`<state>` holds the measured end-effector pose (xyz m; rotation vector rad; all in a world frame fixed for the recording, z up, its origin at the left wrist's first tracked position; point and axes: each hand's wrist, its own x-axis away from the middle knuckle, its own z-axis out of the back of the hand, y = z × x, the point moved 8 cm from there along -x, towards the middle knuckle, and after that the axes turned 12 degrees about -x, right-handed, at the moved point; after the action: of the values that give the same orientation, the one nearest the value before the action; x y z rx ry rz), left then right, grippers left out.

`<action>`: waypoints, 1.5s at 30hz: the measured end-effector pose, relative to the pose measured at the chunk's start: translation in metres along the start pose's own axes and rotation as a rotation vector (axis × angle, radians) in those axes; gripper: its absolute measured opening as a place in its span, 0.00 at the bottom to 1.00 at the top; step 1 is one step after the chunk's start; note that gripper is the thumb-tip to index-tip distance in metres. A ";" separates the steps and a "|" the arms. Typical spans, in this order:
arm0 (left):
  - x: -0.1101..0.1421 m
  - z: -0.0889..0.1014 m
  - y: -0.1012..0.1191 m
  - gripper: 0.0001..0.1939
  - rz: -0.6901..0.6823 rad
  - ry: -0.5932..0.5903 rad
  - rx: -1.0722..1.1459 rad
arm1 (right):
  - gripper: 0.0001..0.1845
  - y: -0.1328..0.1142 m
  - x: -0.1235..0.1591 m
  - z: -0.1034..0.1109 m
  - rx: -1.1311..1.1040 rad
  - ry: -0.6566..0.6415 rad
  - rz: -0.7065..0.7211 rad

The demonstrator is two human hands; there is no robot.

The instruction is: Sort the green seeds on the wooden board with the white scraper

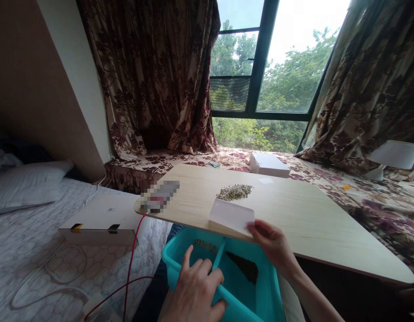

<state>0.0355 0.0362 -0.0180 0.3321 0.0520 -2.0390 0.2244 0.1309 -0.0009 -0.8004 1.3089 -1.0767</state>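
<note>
The wood-grain tabletop (314, 214) has rounded corners; its widest open room runs from the middle to the right end, with a narrower stretch toward the left corner. The teal bin (172, 270) sits below the tabletop's near edge, left of that edge's midpoint, and its divider (219, 255) separates a left and a right compartment. The white box (106, 212) lies on the bed, just beside the tabletop's left corner. The white tray (230, 215) is located just inside the near edge, above the bin (whether it lies flat or tilted cannot be determined). The left hand (196, 279) is draped over the bin's near rim, index finger extended over the left compartment; whether it grips the rim cannot be told. The right hand (272, 241) pinches the right end of the tray between thumb and fingers, at the near edge. A pixelated item (162, 194) occupies the left corner, with a red cable (130, 259) hanging over the edge. The heap of green and pale grains (234, 192) lies directly beyond the tray, well inside the far edge. Dark grains (245, 268) cover part of the right compartment's floor; fewer scattered grains (205, 245) lie in the left compartment.
</note>
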 end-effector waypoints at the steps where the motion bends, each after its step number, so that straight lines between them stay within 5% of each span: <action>1: 0.000 0.000 0.000 0.07 0.004 -0.002 0.000 | 0.13 -0.001 0.004 -0.004 -0.015 -0.024 0.000; 8: 0.002 0.001 -0.002 0.08 0.016 0.022 0.018 | 0.17 -0.008 0.019 -0.014 -0.067 -0.125 -0.015; 17: 0.015 0.005 -0.029 0.08 0.111 0.071 0.006 | 0.19 -0.003 -0.044 0.064 -0.078 0.287 0.053; 26: 0.019 -0.001 -0.041 0.08 0.161 0.038 -0.015 | 0.15 0.011 -0.051 0.046 -0.033 0.236 0.043; 45: 0.018 -0.005 -0.041 0.08 0.134 -0.088 -0.005 | 0.16 0.016 -0.049 0.051 0.014 0.288 -0.017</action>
<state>-0.0068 0.0412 -0.0312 0.2362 -0.0190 -1.9183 0.2806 0.1766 0.0081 -0.6637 1.5355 -1.2467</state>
